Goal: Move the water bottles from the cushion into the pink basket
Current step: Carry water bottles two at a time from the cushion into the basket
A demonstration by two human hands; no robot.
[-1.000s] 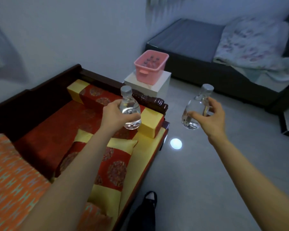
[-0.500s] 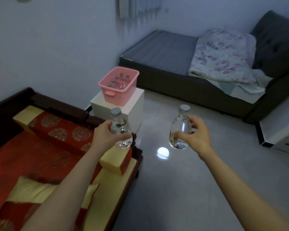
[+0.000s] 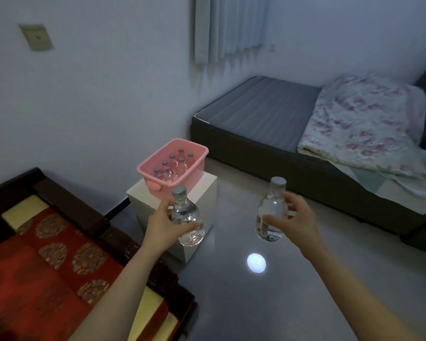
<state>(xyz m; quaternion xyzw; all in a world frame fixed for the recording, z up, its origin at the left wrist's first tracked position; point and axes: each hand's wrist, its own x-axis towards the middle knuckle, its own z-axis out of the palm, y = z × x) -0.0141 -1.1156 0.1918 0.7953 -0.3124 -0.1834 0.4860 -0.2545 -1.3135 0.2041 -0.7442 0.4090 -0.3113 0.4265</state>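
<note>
Carrying one bottle in each hand, the person faces the basket point(image 3: 202, 153), which sits on a white stand point(image 3: 202, 193) at about 11 o'clock from the midpoint between the hands, farther off and slightly higher in the view. The left hand point(image 3: 164, 223) wraps the belly of the left bottle point(image 3: 186, 217), thumb across the front, firmly grasping it. The right hand point(image 3: 294, 221) cups the right bottle point(image 3: 271, 212) from its right side, thumb under the front and fingers curled behind, also grasping. Both bottles stand upright, caps at 12 o'clock, long axes near vertical.

What the coming move turns on: the left bottle lies almost directly in line with the basket, its cap overlapping the basket's near handle in the view, so the basket is at 12 o'clock from that grip and close ahead. From the right grip the basket lies at about 10 o'clock and noticeably farther. The left hand is likely the nearer one and should deliver first.

Six capped bottles point(image 3: 174, 166) already stand inside, filling the left and rear part; the free space looks to be along the right wall. Each bottle probably needs lifting over the near rim and lowering upright into that gap. The cushion point(image 3: 47, 262) lies at 8 o'clock, with no bottles visible on it.
</note>
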